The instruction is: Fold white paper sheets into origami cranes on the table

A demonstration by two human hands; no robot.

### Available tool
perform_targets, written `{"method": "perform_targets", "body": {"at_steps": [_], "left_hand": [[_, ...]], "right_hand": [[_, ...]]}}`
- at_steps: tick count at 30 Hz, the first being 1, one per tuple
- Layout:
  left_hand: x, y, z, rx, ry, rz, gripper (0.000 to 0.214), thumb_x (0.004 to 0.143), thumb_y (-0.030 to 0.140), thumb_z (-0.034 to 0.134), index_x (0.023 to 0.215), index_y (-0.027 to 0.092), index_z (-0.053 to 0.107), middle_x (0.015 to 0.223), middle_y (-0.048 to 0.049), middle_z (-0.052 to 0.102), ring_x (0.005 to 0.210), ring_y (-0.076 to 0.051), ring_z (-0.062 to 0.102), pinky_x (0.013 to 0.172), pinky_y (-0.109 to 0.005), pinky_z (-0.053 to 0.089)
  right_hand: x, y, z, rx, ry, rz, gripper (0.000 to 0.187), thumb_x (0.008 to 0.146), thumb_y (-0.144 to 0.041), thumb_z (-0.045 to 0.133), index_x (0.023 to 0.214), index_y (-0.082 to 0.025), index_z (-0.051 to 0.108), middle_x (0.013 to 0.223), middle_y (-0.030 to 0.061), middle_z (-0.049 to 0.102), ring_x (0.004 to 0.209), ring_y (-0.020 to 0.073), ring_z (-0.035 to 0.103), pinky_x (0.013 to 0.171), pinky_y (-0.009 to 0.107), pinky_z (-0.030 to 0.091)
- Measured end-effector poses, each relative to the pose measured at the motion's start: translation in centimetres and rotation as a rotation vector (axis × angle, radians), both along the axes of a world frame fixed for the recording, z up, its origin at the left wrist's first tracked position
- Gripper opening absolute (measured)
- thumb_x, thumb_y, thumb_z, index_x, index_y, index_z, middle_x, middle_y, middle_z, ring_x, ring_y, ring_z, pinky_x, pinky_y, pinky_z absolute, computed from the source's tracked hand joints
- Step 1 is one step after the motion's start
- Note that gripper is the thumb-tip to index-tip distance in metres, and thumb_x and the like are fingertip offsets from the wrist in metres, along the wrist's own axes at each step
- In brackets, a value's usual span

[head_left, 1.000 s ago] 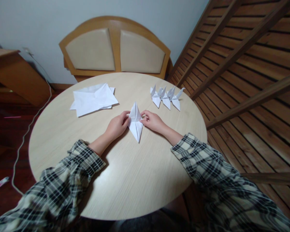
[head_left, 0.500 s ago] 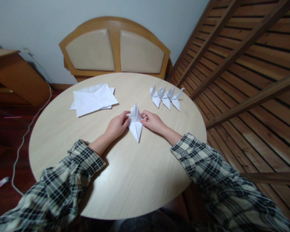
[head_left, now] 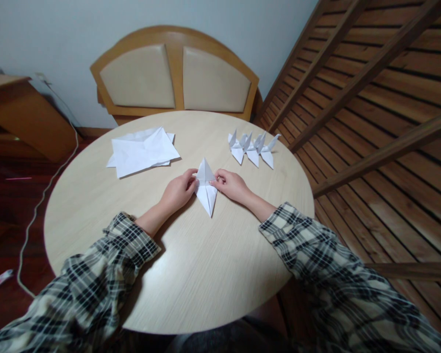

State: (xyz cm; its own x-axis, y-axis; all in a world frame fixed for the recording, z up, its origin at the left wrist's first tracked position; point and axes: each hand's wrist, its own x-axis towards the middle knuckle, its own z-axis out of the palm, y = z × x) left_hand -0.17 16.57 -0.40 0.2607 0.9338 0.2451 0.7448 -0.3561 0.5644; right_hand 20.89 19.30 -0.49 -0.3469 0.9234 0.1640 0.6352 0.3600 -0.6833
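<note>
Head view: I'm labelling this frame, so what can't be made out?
In the head view:
Folded paper: underside, hidden by its upper layers.
Left hand, right hand: some fingertips, behind the folded paper or other fingers.
Loose sheets: their number, covered by the top one.
Paper cranes: far sides, behind near parts.
White object, lower left: markings, too small.

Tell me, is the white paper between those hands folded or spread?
Folded: the white diamond-shaped paper has a seam down its lower half and tapers to points.

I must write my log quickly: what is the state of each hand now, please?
Left hand: closed, holding the folded white paper at its left side.
Right hand: closed, holding the same paper at its right side.
</note>
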Motion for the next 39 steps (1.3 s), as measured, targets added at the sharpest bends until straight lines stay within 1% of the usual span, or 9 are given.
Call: {"method": "perform_targets", "body": {"at_steps": [5, 9, 12, 15, 18, 24, 33, 39], "left_hand": [[-0.1, 0.0, -0.1, 0.021, -0.006, -0.016, 0.034, 0.095, 0.024, 0.047, 0.128, 0.019, 0.051, 0.096, -0.0083, 0.076, 0.081, -0.021, 0.068, 0.072, -0.035, 0.048], [-0.1, 0.0, -0.1, 0.028, -0.002, -0.027, 0.034, 0.095, 0.024, 0.047, 0.128, 0.018, 0.051, 0.095, -0.0087, 0.076, 0.080, -0.022, 0.067, 0.071, -0.035, 0.048], [0.0, 0.0, -0.1, 0.055, 0.025, -0.051, 0.032, 0.095, 0.023, 0.047, 0.126, 0.018, 0.052, 0.095, -0.0093, 0.075, 0.081, -0.021, 0.067, 0.071, -0.034, 0.048], [0.0, 0.1, -0.1, 0.058, 0.052, -0.074, 0.032, 0.094, 0.022, 0.047, 0.125, 0.017, 0.053, 0.095, -0.0108, 0.074, 0.082, -0.022, 0.067, 0.071, -0.035, 0.049], [0.1, 0.1, -0.1, 0.054, 0.062, -0.077, 0.031, 0.094, 0.021, 0.047, 0.124, 0.017, 0.053, 0.097, -0.0118, 0.073, 0.084, -0.023, 0.067, 0.073, -0.036, 0.049], [0.0, 0.1, 0.0, 0.040, 0.039, -0.107, 0.028, 0.094, 0.020, 0.046, 0.121, 0.018, 0.053, 0.094, -0.0097, 0.072, 0.081, -0.021, 0.066, 0.071, -0.034, 0.049], [0.1, -0.1, 0.3, 0.016, 0.017, -0.190, 0.025, 0.095, 0.021, 0.045, 0.119, 0.020, 0.052, 0.094, -0.0087, 0.071, 0.082, -0.021, 0.065, 0.074, -0.036, 0.050], [0.1, -0.2, 0.5, 0.023, 0.039, -0.249, 0.018, 0.095, 0.019, 0.047, 0.111, 0.022, 0.053, 0.089, -0.0061, 0.068, 0.080, -0.021, 0.064, 0.074, -0.035, 0.050]], "right_hand": [[0.1, 0.0, 0.0, 0.043, 0.022, 0.020, 0.029, 0.091, -0.044, 0.058, 0.074, -0.020, 0.058, 0.062, -0.0041, 0.050, 0.060, 0.0123, 0.046, 0.057, 0.027, 0.027], [0.0, 0.2, -0.2, 0.043, 0.076, 0.043, 0.037, 0.094, -0.046, 0.053, 0.067, -0.020, 0.057, 0.060, -0.0033, 0.049, 0.061, 0.0128, 0.047, 0.059, 0.027, 0.030], [0.0, 0.3, -0.3, 0.052, 0.124, 0.047, 0.031, 0.093, -0.042, 0.056, 0.073, -0.019, 0.062, 0.064, -0.0026, 0.053, 0.063, 0.0134, 0.048, 0.062, 0.027, 0.034], [0.0, 0.4, -0.3, 0.101, 0.167, 0.060, 0.022, 0.091, -0.036, 0.059, 0.077, -0.019, 0.065, 0.072, -0.0005, 0.058, 0.071, 0.0148, 0.053, 0.067, 0.028, 0.038], [0.0, 0.4, -0.2, 0.140, 0.175, 0.051, 0.020, 0.090, -0.033, 0.062, 0.077, -0.019, 0.068, 0.075, 0.0005, 0.056, 0.074, 0.0151, 0.053, 0.070, 0.028, 0.040], [-0.1, 0.1, 0.0, 0.147, 0.247, 0.030, 0.015, 0.087, -0.032, 0.067, 0.083, -0.018, 0.073, 0.080, 0.0012, 0.054, 0.071, 0.0141, 0.052, 0.068, 0.029, 0.042], [-0.1, -0.1, 0.7, 0.149, 0.265, 0.048, 0.018, 0.088, -0.033, 0.065, 0.077, -0.020, 0.070, 0.076, 0.0010, 0.057, 0.071, 0.0153, 0.052, 0.068, 0.030, 0.042], [0.0, -0.3, 1.1, 0.148, 0.251, 0.055, 0.021, 0.091, -0.037, 0.062, 0.081, -0.021, 0.070, 0.079, 0.0026, 0.061, 0.077, 0.0171, 0.055, 0.072, 0.032, 0.044]]}}
